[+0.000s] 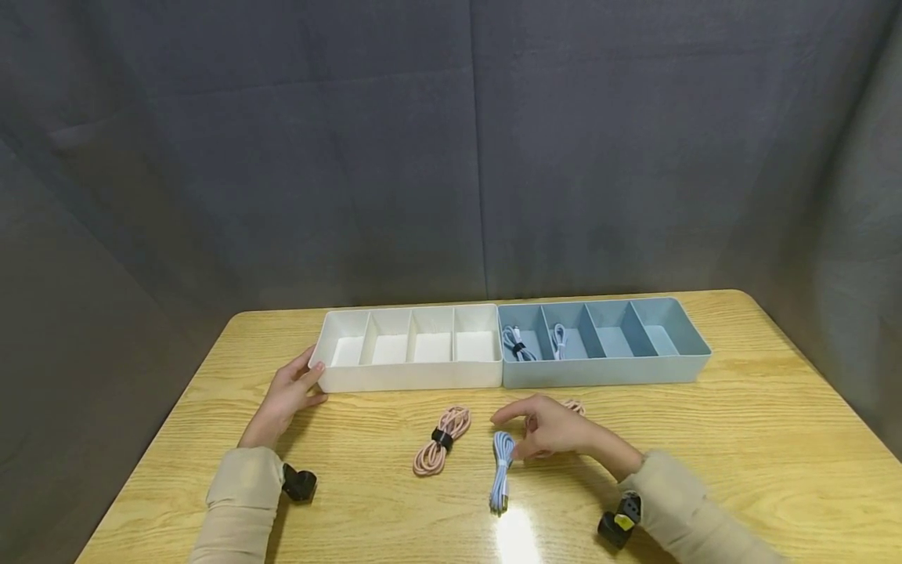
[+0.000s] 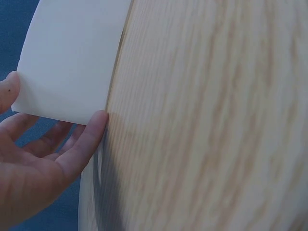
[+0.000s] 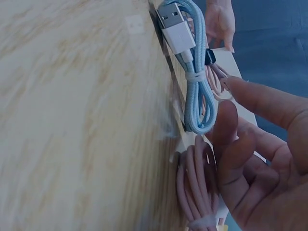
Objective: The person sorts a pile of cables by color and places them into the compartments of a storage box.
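My left hand (image 1: 285, 395) rests against the left end of the white divided tray (image 1: 416, 376), its thumb at the rim corner. In the left wrist view, fingertips (image 2: 100, 118) touch the tray's lower corner. My right hand (image 1: 557, 427) hovers over the table, thumb and index finger apart, beside a coiled light-blue USB cable (image 1: 503, 462). The right wrist view shows the blue cable (image 3: 195, 98) next to the fingers; contact cannot be told. A coiled pink cable (image 1: 574, 406) lies partly hidden under that hand. Another pink cable (image 1: 451, 423), bound by a black strap, lies to the left.
A blue divided tray (image 1: 599, 372) adjoins the white one's right end. Its leftmost compartment holds a light-blue cable (image 1: 517, 346) with a black strap; the compartment beside it holds another blue cable (image 1: 559, 341). Grey curtains (image 1: 352, 157) hang behind the wooden table (image 1: 366, 501).
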The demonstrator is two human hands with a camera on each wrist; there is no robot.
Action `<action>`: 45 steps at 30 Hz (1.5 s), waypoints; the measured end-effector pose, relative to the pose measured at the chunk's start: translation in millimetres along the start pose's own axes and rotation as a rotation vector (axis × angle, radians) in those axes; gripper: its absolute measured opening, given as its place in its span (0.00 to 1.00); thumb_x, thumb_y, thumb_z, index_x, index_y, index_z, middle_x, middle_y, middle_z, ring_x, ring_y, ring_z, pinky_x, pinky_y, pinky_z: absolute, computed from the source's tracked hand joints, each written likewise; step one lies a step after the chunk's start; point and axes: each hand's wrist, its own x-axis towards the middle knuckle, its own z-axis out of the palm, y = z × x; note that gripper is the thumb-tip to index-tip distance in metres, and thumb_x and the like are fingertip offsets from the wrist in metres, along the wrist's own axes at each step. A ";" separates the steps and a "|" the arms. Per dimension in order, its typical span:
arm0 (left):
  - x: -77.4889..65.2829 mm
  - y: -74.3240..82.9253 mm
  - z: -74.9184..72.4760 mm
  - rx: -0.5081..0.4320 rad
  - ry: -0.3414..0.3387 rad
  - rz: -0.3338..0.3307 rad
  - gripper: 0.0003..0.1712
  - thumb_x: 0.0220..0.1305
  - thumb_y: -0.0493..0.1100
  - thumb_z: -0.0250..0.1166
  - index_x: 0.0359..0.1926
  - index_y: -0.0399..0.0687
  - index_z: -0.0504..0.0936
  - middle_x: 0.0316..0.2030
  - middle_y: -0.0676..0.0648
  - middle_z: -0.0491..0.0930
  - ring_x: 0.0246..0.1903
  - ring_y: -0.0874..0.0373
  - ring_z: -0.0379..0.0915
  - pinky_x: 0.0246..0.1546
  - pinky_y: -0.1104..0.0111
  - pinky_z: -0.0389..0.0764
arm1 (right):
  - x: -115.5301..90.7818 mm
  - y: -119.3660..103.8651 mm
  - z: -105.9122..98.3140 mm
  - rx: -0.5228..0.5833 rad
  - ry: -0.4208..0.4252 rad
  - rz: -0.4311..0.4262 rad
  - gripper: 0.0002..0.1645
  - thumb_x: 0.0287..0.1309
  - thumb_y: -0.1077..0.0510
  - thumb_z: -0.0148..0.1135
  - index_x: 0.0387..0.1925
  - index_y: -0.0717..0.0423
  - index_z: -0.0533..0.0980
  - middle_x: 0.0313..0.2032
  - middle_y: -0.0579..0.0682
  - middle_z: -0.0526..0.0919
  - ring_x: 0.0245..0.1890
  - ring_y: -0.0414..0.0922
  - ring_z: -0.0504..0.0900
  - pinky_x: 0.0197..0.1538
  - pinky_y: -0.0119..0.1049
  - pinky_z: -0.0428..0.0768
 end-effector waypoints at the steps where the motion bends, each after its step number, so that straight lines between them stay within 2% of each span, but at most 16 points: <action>1: -0.1 0.2 0.3 0.000 0.001 -0.002 0.32 0.71 0.45 0.45 0.70 0.45 0.46 0.63 0.33 0.54 0.55 0.43 0.59 0.46 0.61 0.77 | 0.5 0.2 0.8 -0.003 -0.003 0.002 0.30 0.43 0.73 0.64 0.52 0.74 0.69 0.14 0.62 0.76 0.06 0.33 0.58 0.12 0.23 0.59; 5: -1.0 0.9 1.1 0.003 0.001 -0.001 0.32 0.71 0.45 0.45 0.70 0.45 0.46 0.64 0.32 0.53 0.55 0.42 0.59 0.46 0.61 0.77 | 1.7 -0.6 4.2 -0.054 0.006 0.012 0.30 0.41 0.74 0.65 0.51 0.72 0.71 0.31 0.64 0.82 0.08 0.34 0.63 0.13 0.24 0.65; 8: -1.7 1.0 1.0 0.003 -0.001 0.002 0.32 0.71 0.45 0.45 0.70 0.45 0.46 0.64 0.32 0.53 0.55 0.43 0.59 0.46 0.61 0.78 | 2.1 -1.8 6.6 -0.107 0.017 0.008 0.30 0.38 0.76 0.64 0.50 0.70 0.73 0.44 0.61 0.79 0.11 0.36 0.66 0.15 0.26 0.71; 10: -2.1 0.8 1.2 0.003 -0.001 0.001 0.32 0.71 0.44 0.45 0.70 0.45 0.46 0.64 0.32 0.53 0.54 0.43 0.59 0.45 0.62 0.78 | 2.5 -2.0 8.2 -0.139 0.028 0.007 0.30 0.36 0.77 0.63 0.48 0.69 0.74 0.47 0.61 0.78 0.11 0.36 0.66 0.16 0.26 0.71; 13: -2.3 0.9 2.1 0.007 -0.001 -0.001 0.32 0.71 0.45 0.45 0.70 0.45 0.46 0.63 0.32 0.54 0.54 0.43 0.59 0.45 0.62 0.78 | 2.1 -2.4 9.9 -0.168 0.041 0.006 0.29 0.34 0.79 0.62 0.46 0.67 0.76 0.46 0.60 0.78 0.12 0.36 0.63 0.17 0.26 0.69; 16: -2.2 0.7 2.5 0.007 -0.002 0.001 0.32 0.71 0.45 0.45 0.71 0.46 0.46 0.63 0.32 0.54 0.55 0.42 0.59 0.45 0.62 0.78 | 1.9 -2.6 11.0 -0.216 0.058 0.000 0.27 0.34 0.78 0.63 0.43 0.66 0.78 0.43 0.57 0.80 0.22 0.39 0.72 0.26 0.29 0.74; 20: -2.1 -0.2 2.0 0.000 -0.007 0.006 0.32 0.71 0.45 0.45 0.70 0.45 0.46 0.62 0.32 0.54 0.54 0.42 0.59 0.45 0.63 0.78 | 1.2 -2.9 12.5 -0.277 0.068 -0.011 0.21 0.35 0.77 0.64 0.38 0.64 0.79 0.35 0.51 0.81 0.30 0.41 0.73 0.35 0.32 0.75; 22: -2.1 -0.4 1.8 0.001 -0.009 0.009 0.32 0.71 0.45 0.46 0.70 0.44 0.46 0.62 0.31 0.54 0.54 0.42 0.59 0.45 0.63 0.78 | 0.4 -3.4 13.5 -0.278 0.068 -0.013 0.17 0.36 0.76 0.64 0.34 0.63 0.80 0.31 0.48 0.80 0.26 0.38 0.71 0.31 0.30 0.74; 29: -3.0 -0.4 1.4 -0.002 -0.013 0.013 0.32 0.71 0.44 0.45 0.70 0.44 0.45 0.63 0.32 0.53 0.55 0.42 0.58 0.46 0.62 0.77 | -2.5 -6.8 14.2 -0.249 0.038 -0.006 0.10 0.42 0.72 0.66 0.27 0.57 0.80 0.22 0.43 0.78 0.20 0.36 0.72 0.24 0.27 0.72; 37: -2.8 -1.6 0.8 0.001 -0.012 0.011 0.32 0.71 0.45 0.45 0.71 0.44 0.45 0.62 0.32 0.54 0.55 0.42 0.59 0.46 0.62 0.77 | -8.2 -10.0 8.8 -0.315 -0.031 -0.073 0.04 0.45 0.62 0.69 0.23 0.55 0.79 0.16 0.37 0.70 0.17 0.31 0.63 0.20 0.23 0.64; 41: -1.7 -2.1 0.3 -0.004 -0.013 0.012 0.33 0.71 0.46 0.45 0.71 0.45 0.45 0.62 0.32 0.54 0.55 0.42 0.59 0.46 0.62 0.77 | -11.8 -11.5 5.0 -0.247 -0.063 -0.056 0.05 0.47 0.60 0.68 0.24 0.57 0.79 0.14 0.36 0.68 0.14 0.30 0.61 0.17 0.22 0.61; 45: -1.6 -2.1 -0.2 -0.013 -0.013 0.006 0.32 0.71 0.46 0.45 0.71 0.46 0.45 0.63 0.33 0.54 0.55 0.43 0.59 0.46 0.63 0.77 | -15.1 -12.0 1.5 -0.102 -0.090 -0.014 0.07 0.50 0.61 0.65 0.27 0.62 0.78 0.11 0.39 0.67 0.10 0.32 0.60 0.14 0.23 0.61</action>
